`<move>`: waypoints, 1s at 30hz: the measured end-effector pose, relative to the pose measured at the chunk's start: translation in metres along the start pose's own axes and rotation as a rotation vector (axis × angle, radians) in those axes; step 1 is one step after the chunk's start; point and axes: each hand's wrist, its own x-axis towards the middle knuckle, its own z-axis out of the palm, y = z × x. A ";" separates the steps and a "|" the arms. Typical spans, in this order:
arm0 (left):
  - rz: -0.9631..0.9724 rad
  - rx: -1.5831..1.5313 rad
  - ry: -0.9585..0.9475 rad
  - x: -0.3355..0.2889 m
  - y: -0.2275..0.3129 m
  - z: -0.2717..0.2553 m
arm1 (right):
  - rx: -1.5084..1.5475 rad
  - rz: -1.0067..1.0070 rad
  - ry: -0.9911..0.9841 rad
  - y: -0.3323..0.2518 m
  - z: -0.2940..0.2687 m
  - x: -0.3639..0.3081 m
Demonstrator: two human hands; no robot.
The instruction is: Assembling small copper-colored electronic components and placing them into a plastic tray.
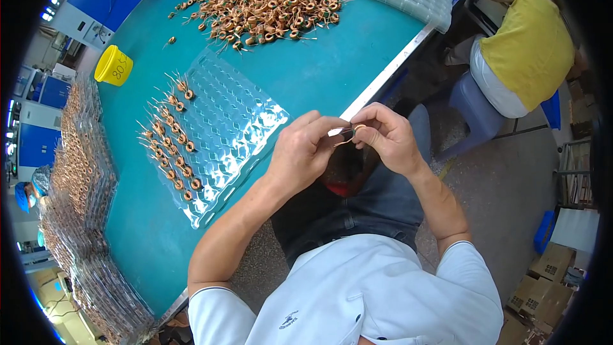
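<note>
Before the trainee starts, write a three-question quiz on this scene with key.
1. Which side of the clear plastic blister tray holds copper-coloured wire-wound ring coils: (a) left (b) right?
2. True or false: the big loose coil heap lies on the teal tabletop beyond the tray.
3. Which hand pinches the held coil's ring?
Key: 1. a 2. true 3. the right hand; left hand at its leads.

purple stool (474,110) and brown boxes (548,298)

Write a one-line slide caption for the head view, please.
Left hand at the wire leads, right hand holding a copper-coloured ring, near a partly filled clear tray.
</note>
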 end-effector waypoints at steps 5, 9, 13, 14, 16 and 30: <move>0.186 0.095 0.229 0.001 0.006 0.002 | -0.111 0.009 0.046 -0.005 -0.006 -0.006; 0.179 0.041 0.186 -0.005 -0.001 0.012 | -0.184 0.025 0.037 -0.004 -0.008 -0.012; 0.189 0.033 0.177 -0.004 0.000 0.012 | -0.518 -0.109 0.023 -0.006 -0.010 -0.015; 0.255 0.050 0.200 -0.002 0.002 0.011 | -0.518 -0.108 0.027 -0.005 -0.010 -0.015; 0.321 0.067 0.222 -0.002 0.004 0.010 | -0.649 -0.321 0.002 -0.004 -0.010 -0.013; -0.354 -0.555 0.044 -0.010 0.018 0.031 | 0.141 -0.078 0.403 0.009 0.017 -0.028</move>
